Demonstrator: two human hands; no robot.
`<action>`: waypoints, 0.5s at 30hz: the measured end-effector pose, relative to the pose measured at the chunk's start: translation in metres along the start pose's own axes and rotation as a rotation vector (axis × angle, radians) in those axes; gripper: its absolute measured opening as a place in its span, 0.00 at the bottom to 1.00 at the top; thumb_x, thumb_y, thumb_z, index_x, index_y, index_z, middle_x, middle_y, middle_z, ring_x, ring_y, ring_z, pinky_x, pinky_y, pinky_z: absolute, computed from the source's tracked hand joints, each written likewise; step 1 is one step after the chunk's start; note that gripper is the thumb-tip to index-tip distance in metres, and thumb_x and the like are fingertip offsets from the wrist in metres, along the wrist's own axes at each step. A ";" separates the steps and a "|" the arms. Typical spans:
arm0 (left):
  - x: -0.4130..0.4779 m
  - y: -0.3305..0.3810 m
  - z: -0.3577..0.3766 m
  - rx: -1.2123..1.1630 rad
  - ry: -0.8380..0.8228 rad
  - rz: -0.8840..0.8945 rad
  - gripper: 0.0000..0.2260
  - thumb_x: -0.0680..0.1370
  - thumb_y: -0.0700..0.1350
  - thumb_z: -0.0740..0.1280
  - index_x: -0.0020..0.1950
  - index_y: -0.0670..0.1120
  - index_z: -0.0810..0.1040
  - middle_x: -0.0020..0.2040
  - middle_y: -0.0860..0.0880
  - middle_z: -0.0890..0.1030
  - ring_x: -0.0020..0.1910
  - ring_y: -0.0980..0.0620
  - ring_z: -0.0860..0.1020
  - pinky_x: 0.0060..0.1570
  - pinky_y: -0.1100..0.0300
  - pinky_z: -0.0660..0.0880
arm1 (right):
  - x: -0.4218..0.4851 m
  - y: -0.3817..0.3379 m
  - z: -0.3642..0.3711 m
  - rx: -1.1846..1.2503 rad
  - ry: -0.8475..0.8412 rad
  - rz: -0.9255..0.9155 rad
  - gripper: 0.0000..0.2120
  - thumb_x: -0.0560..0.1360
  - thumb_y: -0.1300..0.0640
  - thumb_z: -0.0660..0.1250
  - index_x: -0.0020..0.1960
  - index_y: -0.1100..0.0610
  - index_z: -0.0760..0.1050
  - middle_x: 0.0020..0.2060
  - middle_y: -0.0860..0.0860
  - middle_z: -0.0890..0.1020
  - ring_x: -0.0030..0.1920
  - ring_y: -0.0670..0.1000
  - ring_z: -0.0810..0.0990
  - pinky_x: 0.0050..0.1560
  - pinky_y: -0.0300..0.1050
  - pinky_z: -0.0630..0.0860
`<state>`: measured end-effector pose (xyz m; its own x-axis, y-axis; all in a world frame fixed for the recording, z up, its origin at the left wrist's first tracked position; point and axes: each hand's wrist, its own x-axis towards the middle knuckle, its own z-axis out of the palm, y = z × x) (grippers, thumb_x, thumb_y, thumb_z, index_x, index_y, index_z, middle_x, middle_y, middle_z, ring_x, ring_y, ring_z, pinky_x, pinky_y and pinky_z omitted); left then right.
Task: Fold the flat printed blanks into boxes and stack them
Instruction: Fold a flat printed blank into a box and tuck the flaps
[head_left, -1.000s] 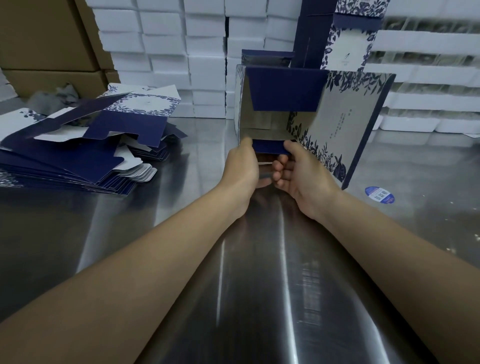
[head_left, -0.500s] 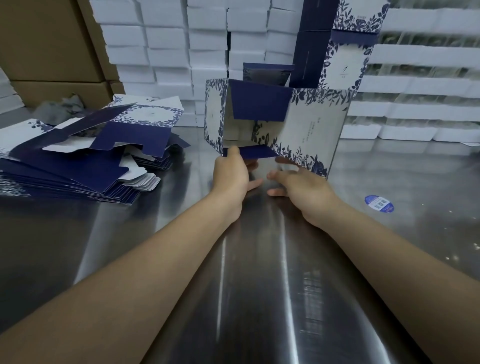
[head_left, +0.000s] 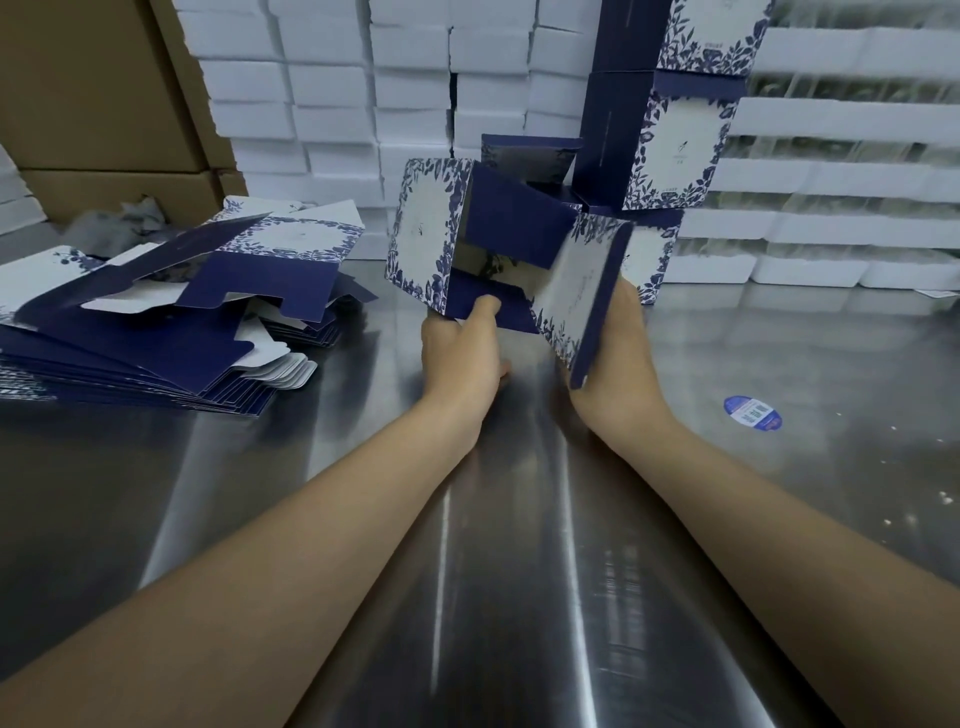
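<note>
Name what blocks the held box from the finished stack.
Nothing visible. The half-folded box, in the left hand with the right hand against its flap, hangs just before the stack, whose top is out of frame.

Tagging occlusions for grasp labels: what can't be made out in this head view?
Head view only.
Fingers of the right hand: hidden behind the printed flap of the half-folded box.
Text on that flap: motion-blurred.
Top of the stack of folded boxes: cut by the upper edge.
Pile of flat blanks: cut by the left edge.
Print on the blue sticker: too small.

Single head-worn wide-angle view, facing forward and down, close over steel table (head_left: 519, 597)
</note>
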<state>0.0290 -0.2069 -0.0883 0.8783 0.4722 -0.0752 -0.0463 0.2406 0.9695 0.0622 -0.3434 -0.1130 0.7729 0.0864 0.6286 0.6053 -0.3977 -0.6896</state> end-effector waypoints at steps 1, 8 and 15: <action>0.000 0.000 -0.001 0.019 0.028 0.011 0.12 0.81 0.47 0.67 0.59 0.41 0.75 0.44 0.47 0.77 0.48 0.44 0.80 0.59 0.39 0.82 | 0.001 -0.001 0.001 -0.003 -0.004 -0.016 0.39 0.73 0.68 0.68 0.81 0.52 0.64 0.69 0.44 0.72 0.63 0.39 0.76 0.59 0.36 0.75; 0.006 -0.001 -0.007 0.143 0.073 0.241 0.22 0.80 0.37 0.59 0.75 0.47 0.70 0.70 0.43 0.77 0.65 0.44 0.78 0.67 0.57 0.75 | -0.001 -0.008 -0.001 0.057 0.017 -0.001 0.45 0.74 0.69 0.72 0.82 0.39 0.59 0.69 0.43 0.68 0.62 0.41 0.78 0.57 0.55 0.83; 0.004 0.002 -0.009 0.024 -0.168 0.302 0.20 0.80 0.56 0.59 0.66 0.51 0.80 0.50 0.61 0.87 0.52 0.65 0.83 0.55 0.57 0.81 | 0.003 -0.008 -0.003 0.112 0.053 0.089 0.27 0.80 0.55 0.73 0.76 0.48 0.69 0.69 0.42 0.77 0.69 0.43 0.74 0.71 0.51 0.73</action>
<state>0.0278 -0.1967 -0.0887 0.8929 0.3722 0.2535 -0.3067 0.0905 0.9475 0.0592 -0.3423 -0.1045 0.8150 0.0056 0.5794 0.5547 -0.2968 -0.7774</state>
